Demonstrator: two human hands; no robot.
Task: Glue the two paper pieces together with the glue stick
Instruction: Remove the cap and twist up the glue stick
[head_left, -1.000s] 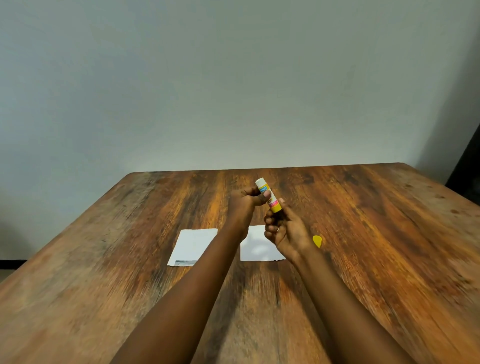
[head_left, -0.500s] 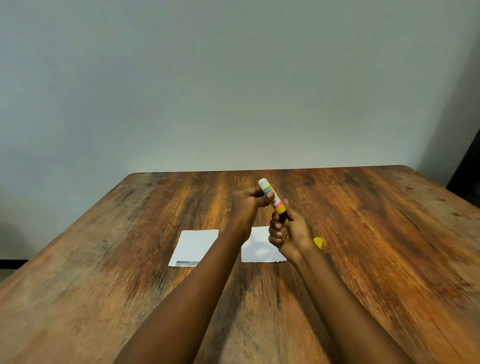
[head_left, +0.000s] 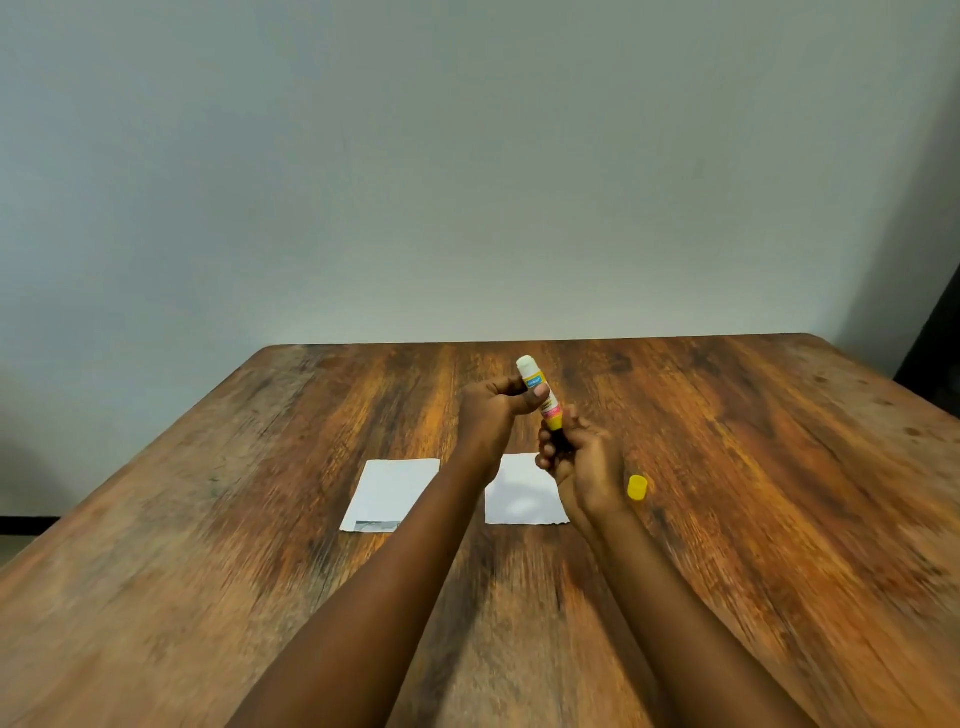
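Two paper pieces are laid side by side on the desk (head_left: 753, 467): left paper (head_left: 392, 493), right paper (head_left: 519, 493), slightly apart. The cap (head_left: 637, 488) is set just right of the right paper. The glue stick (head_left: 540, 392) is held above the papers btw. both hands, left hand (head_left: 493, 410) above, right hand (head_left: 582, 457) below.

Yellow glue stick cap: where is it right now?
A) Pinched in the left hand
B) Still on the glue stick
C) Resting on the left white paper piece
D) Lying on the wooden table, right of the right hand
D: the small yellow plastic cap lies on the bare wooden table beside the right hand, while the uncapped yellow-and-white glue stick is held up by both hands.
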